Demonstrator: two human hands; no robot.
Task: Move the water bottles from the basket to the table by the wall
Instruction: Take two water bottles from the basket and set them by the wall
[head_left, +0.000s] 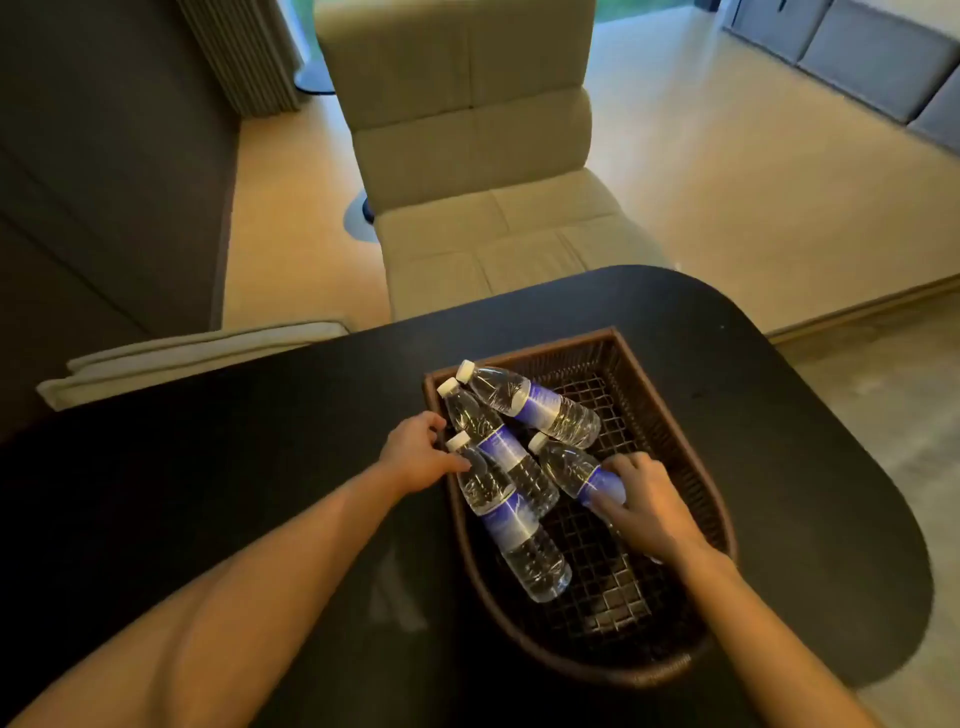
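Observation:
A dark brown woven basket (670, 415) sits on a black table (260, 467) and holds several clear water bottles with white caps and purple labels. My right hand (644, 504) is wrapped around the right-hand bottle (574, 467) at its label. My left hand (415, 452) rests at the basket's left rim, its fingers touching the neck of the nearest bottle (511, 525). Another bottle (498, 447) lies beside it, and a fourth bottle (530, 400) lies across the far part of the basket.
A beige padded chair (467, 156) stands just beyond the table's far edge. A dark wall panel (104, 182) fills the left. A folded beige cushion (182, 358) lies by the table's left edge. Pale floor (753, 182) spreads to the right.

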